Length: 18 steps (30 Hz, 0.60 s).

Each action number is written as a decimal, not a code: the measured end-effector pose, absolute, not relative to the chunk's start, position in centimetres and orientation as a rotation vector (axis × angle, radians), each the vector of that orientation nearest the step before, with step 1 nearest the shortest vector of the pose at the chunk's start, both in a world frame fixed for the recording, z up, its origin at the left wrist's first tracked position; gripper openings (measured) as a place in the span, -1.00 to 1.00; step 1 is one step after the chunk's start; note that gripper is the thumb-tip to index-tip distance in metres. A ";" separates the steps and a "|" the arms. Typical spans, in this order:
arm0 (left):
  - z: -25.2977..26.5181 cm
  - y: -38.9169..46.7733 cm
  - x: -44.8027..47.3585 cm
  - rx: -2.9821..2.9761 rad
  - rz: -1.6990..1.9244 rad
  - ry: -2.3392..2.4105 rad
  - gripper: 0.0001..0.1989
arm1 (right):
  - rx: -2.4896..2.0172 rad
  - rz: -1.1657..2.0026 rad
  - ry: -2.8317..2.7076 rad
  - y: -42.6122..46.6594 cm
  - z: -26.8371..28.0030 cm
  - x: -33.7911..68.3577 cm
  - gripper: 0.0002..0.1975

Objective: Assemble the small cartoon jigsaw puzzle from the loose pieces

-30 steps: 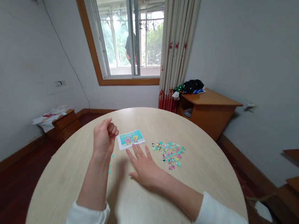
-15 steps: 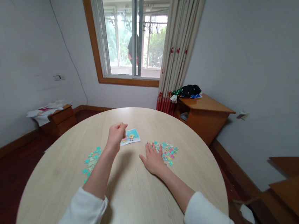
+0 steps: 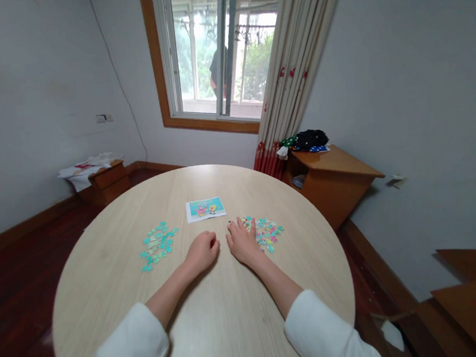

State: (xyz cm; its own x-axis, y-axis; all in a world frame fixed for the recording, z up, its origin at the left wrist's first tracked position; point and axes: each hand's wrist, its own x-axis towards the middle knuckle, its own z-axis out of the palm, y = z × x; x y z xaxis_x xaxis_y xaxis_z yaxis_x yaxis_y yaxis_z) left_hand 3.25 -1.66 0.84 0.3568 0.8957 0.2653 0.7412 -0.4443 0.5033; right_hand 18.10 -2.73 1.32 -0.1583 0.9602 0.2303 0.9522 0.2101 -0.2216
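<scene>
My left hand (image 3: 203, 250) is curled closed low over the middle of the table, its fingertips tucked out of sight, so any small thing in it is hidden. My right hand (image 3: 242, 242) lies with spread fingers at the left edge of a pile of mixed-colour jigsaw pieces (image 3: 268, 233), partly covering it. Left of my left hand is a second group of jigsaw pieces (image 3: 158, 243), mostly turquoise and pale green. A printed picture card (image 3: 205, 209) with cartoon figures on a turquoise ground lies beyond both hands.
Everything lies on a round pale wooden table (image 3: 235, 324). A wooden cabinet (image 3: 326, 175) with cloths on top stands beyond its right edge, below a curtain (image 3: 285, 84). A small drawer unit (image 3: 110, 182) is at the back left. Someone (image 3: 220, 71) is visible outside the window.
My left hand has come down and back from in front of the picture card, which now shows fully. It stays closed. My right hand remains spread by the right pile. The view has shifted slightly.
</scene>
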 end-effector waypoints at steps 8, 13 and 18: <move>1.0 -3.3 1.3 2.224 0.882 1.464 -0.82 | -1.394 0.246 -2.306 -2.8 1.1 18.6 -0.67; 0.3 -2.6 0.1 2.263 0.958 1.435 -0.72 | -1.213 0.393 -2.350 -3.1 0.6 18.3 -0.65; -0.3 -2.3 0.2 2.371 0.798 1.468 -0.72 | -1.194 0.420 -2.305 -3.2 0.7 18.0 -0.61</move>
